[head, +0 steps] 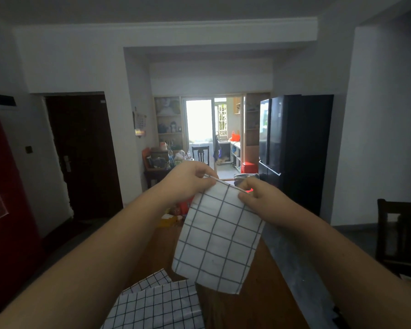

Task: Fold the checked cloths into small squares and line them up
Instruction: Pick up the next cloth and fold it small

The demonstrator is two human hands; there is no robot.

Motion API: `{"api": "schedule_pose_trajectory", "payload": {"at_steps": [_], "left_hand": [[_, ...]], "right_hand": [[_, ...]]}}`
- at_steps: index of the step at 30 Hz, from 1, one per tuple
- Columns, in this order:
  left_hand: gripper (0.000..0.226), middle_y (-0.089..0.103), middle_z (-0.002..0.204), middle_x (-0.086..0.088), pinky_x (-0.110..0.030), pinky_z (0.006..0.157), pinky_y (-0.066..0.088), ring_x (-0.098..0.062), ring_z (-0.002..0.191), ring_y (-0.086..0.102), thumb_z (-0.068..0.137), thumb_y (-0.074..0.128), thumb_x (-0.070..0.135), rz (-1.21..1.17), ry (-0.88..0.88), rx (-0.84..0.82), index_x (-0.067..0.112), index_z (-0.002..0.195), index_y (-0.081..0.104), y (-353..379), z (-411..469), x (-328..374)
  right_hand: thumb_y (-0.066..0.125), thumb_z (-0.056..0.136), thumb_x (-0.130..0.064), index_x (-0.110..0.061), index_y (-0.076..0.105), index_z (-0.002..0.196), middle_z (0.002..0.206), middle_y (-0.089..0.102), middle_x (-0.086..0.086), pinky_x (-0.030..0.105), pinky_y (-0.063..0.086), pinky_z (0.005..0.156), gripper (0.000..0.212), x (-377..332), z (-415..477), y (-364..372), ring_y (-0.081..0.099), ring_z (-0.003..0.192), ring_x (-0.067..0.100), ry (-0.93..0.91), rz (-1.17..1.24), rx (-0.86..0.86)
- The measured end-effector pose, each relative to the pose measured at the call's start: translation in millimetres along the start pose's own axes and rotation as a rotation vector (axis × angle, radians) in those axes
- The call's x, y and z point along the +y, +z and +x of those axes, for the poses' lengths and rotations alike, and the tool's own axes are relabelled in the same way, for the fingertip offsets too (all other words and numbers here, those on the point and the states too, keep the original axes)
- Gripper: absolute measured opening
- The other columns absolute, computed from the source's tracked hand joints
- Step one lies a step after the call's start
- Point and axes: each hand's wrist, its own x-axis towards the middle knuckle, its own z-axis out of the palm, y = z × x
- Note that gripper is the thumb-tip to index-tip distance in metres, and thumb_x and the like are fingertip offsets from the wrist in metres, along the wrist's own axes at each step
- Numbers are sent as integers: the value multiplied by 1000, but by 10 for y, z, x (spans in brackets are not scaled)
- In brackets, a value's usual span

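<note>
Checked cloth [216, 238] hangs, top corners pinched by left grip [190, 179], right grip [259, 198] (above table [259, 309]).

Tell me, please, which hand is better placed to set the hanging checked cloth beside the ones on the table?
Probably the left hand: both pinch the hanging cloth by its top edge, but the other checked cloths lie on the table on the left, by that forearm; the right hand would have to cross.

Single head-worn wide-angle view, facing forward, slightly down, close over table [259, 312]
</note>
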Motion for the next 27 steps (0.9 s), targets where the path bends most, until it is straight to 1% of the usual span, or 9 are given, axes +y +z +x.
{"api": "schedule_pose_trajectory", "payload": {"at_steps": [3,6,9,12,15,19,21,23,27], "left_hand": [[13,72,109,8,-24,83,54,-7,100,67,96,68,21,-83,-6,32,32,96,75,5,2,-38],[20,70,117,5,-24,86,54,-6,103,65,97,67,18,-107,-1,76,37,92,73,40,19,-49],[25,72,117,4,-34,94,57,-11,103,69,98,65,17,-142,15,135,40,91,73,86,16,-63],[26,73,118,6,-40,97,57,-13,103,70,100,62,17,-171,50,183,40,93,73,105,-14,-82],[26,73,120,7,-40,97,57,-7,107,69,101,60,17,-226,48,224,38,96,75,87,-25,-144],[23,77,107,7,-33,85,61,-9,97,73,101,60,14,-364,30,293,30,103,76,12,-26,-167],[19,77,104,7,-27,75,61,-9,92,74,101,60,13,-412,34,324,24,105,75,-9,-30,-146],[18,78,101,7,-23,69,59,-7,87,74,101,59,12,-440,45,343,21,107,74,-21,-34,-131],[19,78,100,9,-23,69,59,-7,86,74,102,57,12,-481,50,331,20,112,71,-32,-51,-107]], "right_hand": [[56,100,-29,-24,67,91,89,68,5,43,52,80,15,48,-22,-80,64,85,24,-60,13,20],[54,102,-23,-3,70,90,87,67,13,42,50,84,28,55,-21,-122,62,86,25,-109,-4,-8],[52,103,-22,4,68,96,94,67,19,39,48,85,31,88,12,-124,61,90,28,-108,-8,-14],[54,102,-22,-4,69,92,88,67,11,35,48,78,26,133,34,-117,61,85,19,-105,18,27],[57,99,-28,-21,69,93,84,67,-8,28,48,77,15,202,63,-105,61,81,5,-44,73,183],[61,96,-28,-23,62,87,77,70,5,33,54,68,11,247,82,-71,65,70,19,26,217,329],[63,95,-23,-21,66,87,86,68,7,20,52,64,8,254,90,-46,63,78,18,-5,235,347],[66,93,-19,-22,70,88,97,63,1,12,50,73,8,251,110,-35,59,86,9,-60,207,419],[63,96,-23,-28,67,90,109,62,-18,30,53,83,9,207,126,-19,62,94,7,-32,373,439]]}}
